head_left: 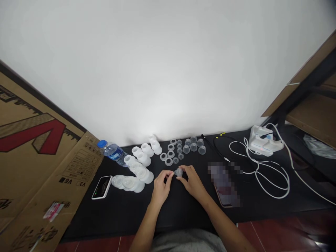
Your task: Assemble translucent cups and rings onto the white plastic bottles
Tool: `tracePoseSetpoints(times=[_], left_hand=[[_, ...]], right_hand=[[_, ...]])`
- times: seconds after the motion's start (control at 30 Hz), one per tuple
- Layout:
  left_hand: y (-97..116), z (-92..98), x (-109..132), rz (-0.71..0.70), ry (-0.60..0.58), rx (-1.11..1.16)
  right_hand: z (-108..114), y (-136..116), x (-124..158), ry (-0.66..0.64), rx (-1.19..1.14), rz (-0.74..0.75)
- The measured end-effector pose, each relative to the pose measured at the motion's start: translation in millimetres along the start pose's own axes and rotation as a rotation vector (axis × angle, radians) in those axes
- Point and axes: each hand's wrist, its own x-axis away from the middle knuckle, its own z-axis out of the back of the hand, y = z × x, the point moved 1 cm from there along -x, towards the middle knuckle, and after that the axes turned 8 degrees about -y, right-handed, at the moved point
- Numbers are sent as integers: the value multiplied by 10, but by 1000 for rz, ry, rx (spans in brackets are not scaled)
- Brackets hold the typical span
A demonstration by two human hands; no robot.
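Between my two hands is a clear baby-bottle nipple (179,172), lying on its side with its tip to the left and what looks like a ring around its base. The fingertips of my left hand (163,182) pinch the tip. My right hand (192,180) grips the wide base between thumb and fingers. Just beyond, several translucent rings (170,154) lie in rows, with several clear nipples (179,151) beside them. Farther right stand several clear dome caps (193,147). To the left, several white bottles (144,159) are grouped in rows.
A water bottle (113,152) with a blue cap and a white-framed device (102,187) are at the left, by a large cardboard box (39,157). On the right lie a phone (224,185), a white cable (258,171) and a white power strip (264,140). A white wall (168,70) backs the black table (126,217).
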Motion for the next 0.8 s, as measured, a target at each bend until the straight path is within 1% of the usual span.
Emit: tracePoseSetpoints(times=[0.2, 0.43, 0.57, 0.63, 0.8], left_hand=[[-23, -10, -4, 33, 47, 3], [16, 17, -44, 10, -39, 28], [10, 9, -25, 33, 31, 17], [-7, -7, -14, 21, 65, 15], [8, -5, -39, 18, 49, -12]], right_hand=[[37, -23, -2, -43, -3, 27], [0, 29, 9, -14, 24, 26], [-14, 69, 14, 8, 16, 13], [-24, 93, 13, 17, 9, 12], [-48, 134, 4, 33, -4, 14]])
